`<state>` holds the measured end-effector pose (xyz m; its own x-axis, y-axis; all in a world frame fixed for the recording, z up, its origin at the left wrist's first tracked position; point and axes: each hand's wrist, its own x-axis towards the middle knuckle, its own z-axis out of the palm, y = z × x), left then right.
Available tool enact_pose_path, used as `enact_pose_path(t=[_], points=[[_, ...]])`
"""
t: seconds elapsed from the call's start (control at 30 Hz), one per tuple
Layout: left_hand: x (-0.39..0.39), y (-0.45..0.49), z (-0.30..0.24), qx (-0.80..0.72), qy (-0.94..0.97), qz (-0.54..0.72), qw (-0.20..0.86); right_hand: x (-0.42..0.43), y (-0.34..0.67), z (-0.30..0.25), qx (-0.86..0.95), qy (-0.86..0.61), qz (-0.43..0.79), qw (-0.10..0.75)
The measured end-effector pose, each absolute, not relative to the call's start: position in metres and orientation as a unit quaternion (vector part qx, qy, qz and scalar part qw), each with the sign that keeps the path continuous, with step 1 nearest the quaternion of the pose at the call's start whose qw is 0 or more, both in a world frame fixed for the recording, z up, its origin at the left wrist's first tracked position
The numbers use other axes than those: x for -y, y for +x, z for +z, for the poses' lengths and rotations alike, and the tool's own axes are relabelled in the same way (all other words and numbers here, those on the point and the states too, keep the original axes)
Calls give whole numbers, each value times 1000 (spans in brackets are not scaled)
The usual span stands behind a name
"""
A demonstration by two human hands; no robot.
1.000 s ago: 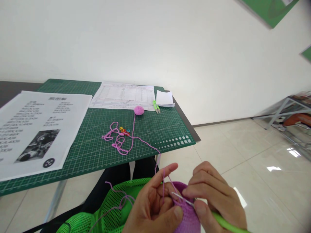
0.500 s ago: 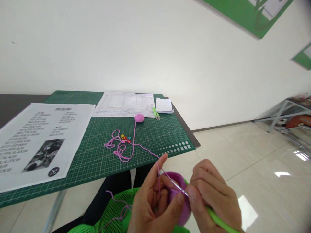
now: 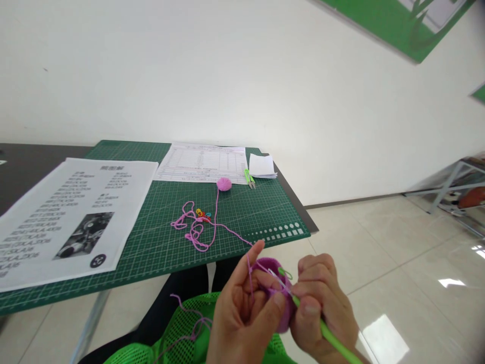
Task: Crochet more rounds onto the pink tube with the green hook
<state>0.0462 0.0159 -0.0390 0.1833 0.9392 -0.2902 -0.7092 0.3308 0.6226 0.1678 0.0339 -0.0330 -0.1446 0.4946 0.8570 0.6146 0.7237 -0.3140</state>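
My left hand pinches a round, cup-shaped piece of pink crochet between thumb and fingers. Pink yarn runs from the table over its raised index finger. In my right hand is a crochet hook with a green handle, its metal tip at the edge of the crochet piece. A green stitch marker hangs on the piece's rim, close to the hook. Part of the crochet piece is hidden behind the left fingers.
On the green cutting mat lie a small pink yarn ball, several coloured stitch markers, green thread snips, white note paper, a chart sheet and a printed pattern. A green mesh basket sits on my lap.
My right hand has turned and drawn lower around the hook, so more of the green handle shows. The green stitch marker on the rim has come into view. The whole scene has shifted slightly right.
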Motion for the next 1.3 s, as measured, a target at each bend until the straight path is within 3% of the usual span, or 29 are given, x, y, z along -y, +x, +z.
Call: enact_pose_path(t=[0.27, 0.53, 0.7, 0.9, 1.13, 1.3], points=[[-18, 34, -34, -305, 180, 500, 790, -28, 181, -21, 784, -370, 53, 495], [-16, 36, -38, -308, 188, 505, 784, -25, 180, -9, 785, -380, 54, 486], [-12, 39, -34, -358, 244, 523, 734, -21, 178, -8, 793, -384, -3, 473], [-6, 51, -36, -449, 301, 573, 615, -27, 169, -22, 763, -393, -13, 514], [-17, 44, -40, -357, 269, 534, 717, -30, 163, -39, 705, -399, 51, 584], [-17, 41, -39, -356, 280, 525, 720, -36, 164, -23, 741, -390, 96, 538]])
